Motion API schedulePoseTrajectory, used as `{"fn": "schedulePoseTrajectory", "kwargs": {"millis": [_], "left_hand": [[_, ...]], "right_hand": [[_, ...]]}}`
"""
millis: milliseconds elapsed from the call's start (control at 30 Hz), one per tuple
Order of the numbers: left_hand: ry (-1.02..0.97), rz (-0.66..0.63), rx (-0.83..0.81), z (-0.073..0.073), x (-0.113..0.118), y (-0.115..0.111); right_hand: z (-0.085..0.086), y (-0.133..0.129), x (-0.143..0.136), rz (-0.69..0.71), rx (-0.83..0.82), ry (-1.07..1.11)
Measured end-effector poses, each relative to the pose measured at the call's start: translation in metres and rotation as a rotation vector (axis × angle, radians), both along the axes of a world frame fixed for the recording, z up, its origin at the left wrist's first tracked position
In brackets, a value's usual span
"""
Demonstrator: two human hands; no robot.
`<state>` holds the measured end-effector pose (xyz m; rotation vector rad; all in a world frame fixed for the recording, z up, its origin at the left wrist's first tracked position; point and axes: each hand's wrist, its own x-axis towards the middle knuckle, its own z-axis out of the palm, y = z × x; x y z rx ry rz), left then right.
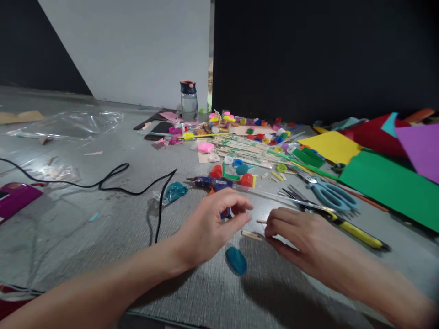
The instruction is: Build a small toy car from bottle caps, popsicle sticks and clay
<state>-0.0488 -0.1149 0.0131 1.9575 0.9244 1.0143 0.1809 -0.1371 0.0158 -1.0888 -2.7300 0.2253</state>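
My left hand point(214, 224) is raised over the table with thumb and fingers apart, and nothing shows between them. Just behind it lies a blue hot glue gun point(221, 183), partly covered by that hand. My right hand point(297, 230) is closed, its fingertips low at the tabletop, pinching a small wooden stick point(261, 221) whose end sticks out to the left. Other short wooden stick pieces point(251, 235) lie beside its fingertips. A flattened oval of teal modelling clay point(236, 261) rests on the table between and in front of both hands.
Scissors point(332, 194) and a yellow box cutter point(360, 234) lie right. Bottle caps point(247, 179), wooden sticks point(240, 148) and coloured sheets point(391, 187) spread behind. A black cord point(137, 193) crosses the left side. A water bottle point(189, 103) stands at the back.
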Motion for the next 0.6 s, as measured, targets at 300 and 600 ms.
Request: {"fn": "schedulePoseTrajectory", "kwargs": {"millis": [300, 600], "left_hand": [[0.051, -0.004, 0.039, 0.0, -0.003, 0.001], [-0.038, -0.185, -0.489, 0.01, -0.003, 0.001]], "right_hand": [[-0.01, 0.005, -0.005, 0.035, 0.018, -0.091], [0.051, 0.009, -0.011, 0.306, 0.334, -0.255]]}}
